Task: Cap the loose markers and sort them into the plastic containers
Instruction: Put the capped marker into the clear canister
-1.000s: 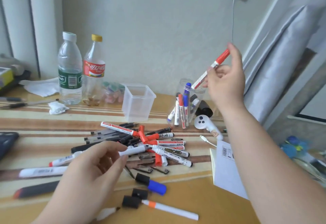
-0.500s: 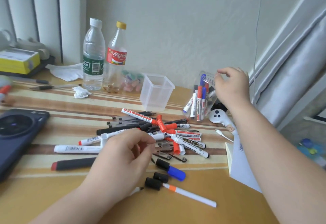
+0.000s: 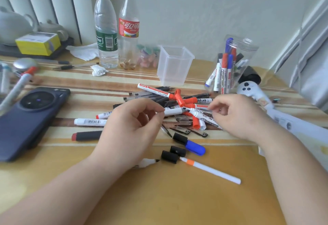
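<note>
Over the marker pile (image 3: pixel 179 98), the left hand (image 3: pixel 131 123) pinches a white marker (image 3: pixel 173 112) — the right hand (image 3: pixel 236 116) curls, hold unclear.

2 bare hands: L hand (image 3: pixel 130 129) & R hand (image 3: pixel 237 116), each on a bare forearm reaching the frame's bottom edge. L forearm (image 3: pixel 71 185) & R forearm (image 3: pixel 292 171) look smooth, thick. Fingers short w/ rounded tips.

Left hand (image 3: pixel 129 127) pinches a white marker (image 3: pixel 173 112) — right hand (image 3: pixel 236 116) hovers (fingers curled) over the marker pile (image 3: pixel 186 100).
</note>
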`<action>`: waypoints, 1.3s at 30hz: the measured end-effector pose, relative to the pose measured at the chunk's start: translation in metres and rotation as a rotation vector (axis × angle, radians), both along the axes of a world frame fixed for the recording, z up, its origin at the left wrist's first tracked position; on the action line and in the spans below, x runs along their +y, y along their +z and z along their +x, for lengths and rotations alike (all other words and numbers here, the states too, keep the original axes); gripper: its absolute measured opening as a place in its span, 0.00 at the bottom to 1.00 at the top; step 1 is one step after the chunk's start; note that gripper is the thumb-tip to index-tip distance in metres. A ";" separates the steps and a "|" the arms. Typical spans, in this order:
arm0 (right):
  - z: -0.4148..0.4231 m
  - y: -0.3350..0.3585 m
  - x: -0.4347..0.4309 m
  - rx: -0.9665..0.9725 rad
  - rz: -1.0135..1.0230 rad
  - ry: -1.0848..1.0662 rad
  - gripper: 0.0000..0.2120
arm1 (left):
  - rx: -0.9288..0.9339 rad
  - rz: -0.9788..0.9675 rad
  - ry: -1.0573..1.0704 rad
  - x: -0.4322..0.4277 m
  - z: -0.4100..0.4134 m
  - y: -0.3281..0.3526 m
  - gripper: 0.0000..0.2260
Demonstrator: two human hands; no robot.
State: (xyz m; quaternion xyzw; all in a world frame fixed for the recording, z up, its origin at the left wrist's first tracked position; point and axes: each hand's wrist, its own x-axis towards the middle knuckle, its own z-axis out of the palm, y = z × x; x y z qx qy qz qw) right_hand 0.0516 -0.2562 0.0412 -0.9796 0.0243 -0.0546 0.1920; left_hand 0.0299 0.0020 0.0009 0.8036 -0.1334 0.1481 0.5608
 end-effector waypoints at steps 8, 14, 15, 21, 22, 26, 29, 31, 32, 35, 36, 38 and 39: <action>0.019 -0.014 -0.019 -0.011 0.040 -0.018 0.12 | 0.034 0.021 0.001 -0.005 -0.001 0.001 0.05; 0.025 -0.013 -0.020 0.050 0.066 0.036 0.17 | 0.051 0.023 -0.011 -0.006 -0.003 0.002 0.06; 0.025 -0.013 -0.019 0.059 0.063 0.032 0.17 | 0.057 0.020 -0.016 -0.005 -0.003 0.002 0.06; 0.029 -0.016 -0.023 0.028 0.126 0.020 0.13 | 0.078 0.056 -0.040 -0.004 -0.002 0.003 0.07; 0.030 -0.016 -0.023 0.019 0.146 0.026 0.12 | 0.078 0.065 -0.044 -0.004 -0.002 0.003 0.07; 0.034 -0.016 -0.023 0.009 0.199 0.069 0.12 | 0.073 0.084 -0.046 -0.004 -0.004 0.005 0.07; 0.035 -0.018 -0.025 0.009 0.235 0.116 0.14 | 0.077 0.081 -0.053 -0.004 -0.004 0.005 0.07; 0.036 -0.017 -0.026 0.016 0.239 0.157 0.15 | 0.078 0.086 -0.053 -0.004 -0.004 0.005 0.07; 0.035 -0.017 -0.026 0.026 0.238 0.179 0.15 | 0.078 0.090 -0.054 -0.004 -0.004 0.005 0.07; 0.035 -0.015 -0.026 0.061 0.231 0.221 0.16 | 0.077 0.092 -0.059 -0.004 -0.004 0.005 0.07; 0.035 -0.014 -0.026 0.071 0.226 0.219 0.15 | 0.076 0.093 -0.061 -0.004 -0.004 0.005 0.07; 0.035 -0.014 -0.026 0.072 0.224 0.193 0.14 | 0.076 0.097 -0.064 -0.004 -0.005 0.005 0.07; 0.035 -0.014 -0.026 0.057 0.236 0.183 0.14 | 0.076 0.099 -0.065 -0.004 -0.005 0.006 0.07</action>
